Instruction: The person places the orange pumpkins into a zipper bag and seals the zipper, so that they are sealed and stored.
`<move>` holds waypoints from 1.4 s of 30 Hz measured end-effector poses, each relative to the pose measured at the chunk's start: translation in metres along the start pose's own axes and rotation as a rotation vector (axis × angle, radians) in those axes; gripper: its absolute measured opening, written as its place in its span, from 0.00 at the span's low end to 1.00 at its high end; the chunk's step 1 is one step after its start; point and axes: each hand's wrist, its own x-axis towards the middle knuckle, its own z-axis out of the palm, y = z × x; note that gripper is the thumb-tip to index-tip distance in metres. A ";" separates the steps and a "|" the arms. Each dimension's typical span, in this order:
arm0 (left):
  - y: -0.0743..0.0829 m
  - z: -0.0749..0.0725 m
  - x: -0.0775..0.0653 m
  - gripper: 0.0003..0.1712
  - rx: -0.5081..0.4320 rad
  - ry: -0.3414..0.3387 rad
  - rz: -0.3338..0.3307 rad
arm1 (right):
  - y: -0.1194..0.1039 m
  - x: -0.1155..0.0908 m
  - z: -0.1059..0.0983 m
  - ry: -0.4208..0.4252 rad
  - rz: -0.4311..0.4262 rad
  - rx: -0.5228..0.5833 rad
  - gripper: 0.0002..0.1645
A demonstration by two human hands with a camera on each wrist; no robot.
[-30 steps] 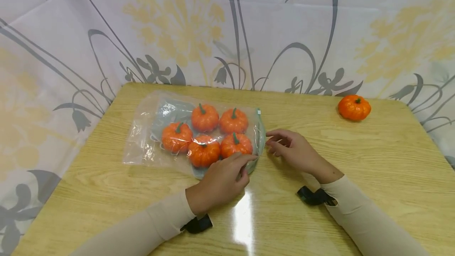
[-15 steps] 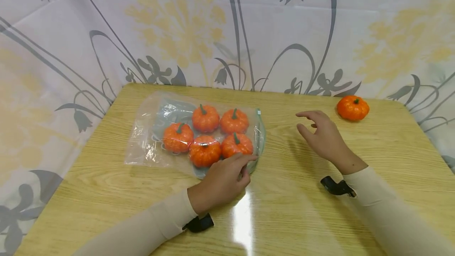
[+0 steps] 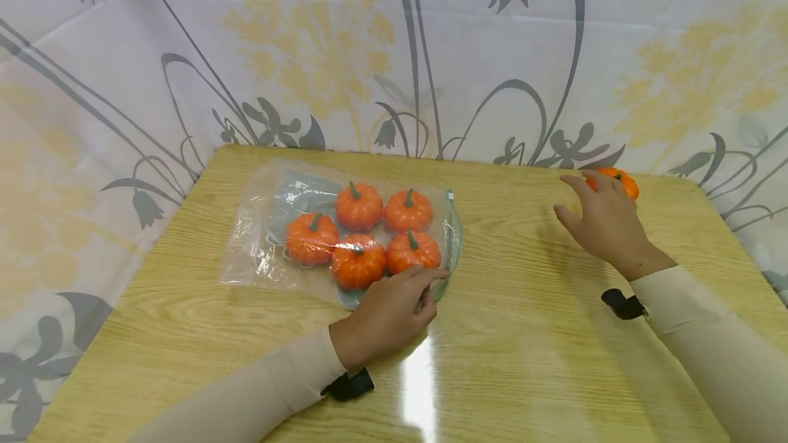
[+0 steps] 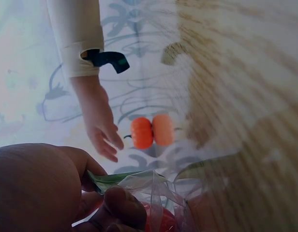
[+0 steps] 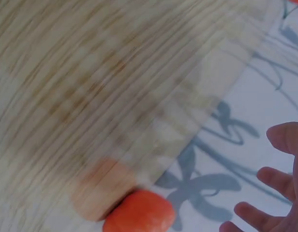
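Note:
A clear zip bag (image 3: 249, 251) with a green zip edge lies flat on the table, its mouth side to the right. Several small orange pumpkins (image 3: 359, 206) with green stems sit inside it. My left hand (image 3: 389, 312) pinches the bag's near right corner; the left wrist view shows the green zip strip (image 4: 122, 178) between thumb and fingers. Out to the right, my right hand (image 3: 606, 224) hovers with fingers spread, holding nothing. Just beyond it a single pumpkin (image 3: 629, 186) rests on the table, partly hidden by the fingers. In the right wrist view that pumpkin (image 5: 141, 212) is apart from the fingers.
The wooden table (image 3: 505, 333) ends at the back against a hanging cloth (image 3: 345, 33) printed with grey and yellow flowers. The lone pumpkin stands near the back right edge. A bright light reflection marks the table's front middle.
My right hand has left the bag's zip edge and moved right and away from me to the lone pumpkin, its fingers spreading. The left hand and the bag have stayed put.

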 end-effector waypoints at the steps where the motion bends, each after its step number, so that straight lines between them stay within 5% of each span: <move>1: 0.000 0.000 0.000 0.25 0.001 -0.002 -0.005 | 0.004 0.001 -0.001 -0.015 0.014 -0.014 0.32; 20: -0.001 0.002 0.001 0.25 0.021 -0.015 -0.008 | 0.063 0.010 0.003 -0.154 0.172 -0.068 0.34; 42: 0.000 0.000 0.000 0.24 0.028 -0.012 -0.006 | 0.081 0.027 -0.004 -0.356 0.241 -0.037 0.47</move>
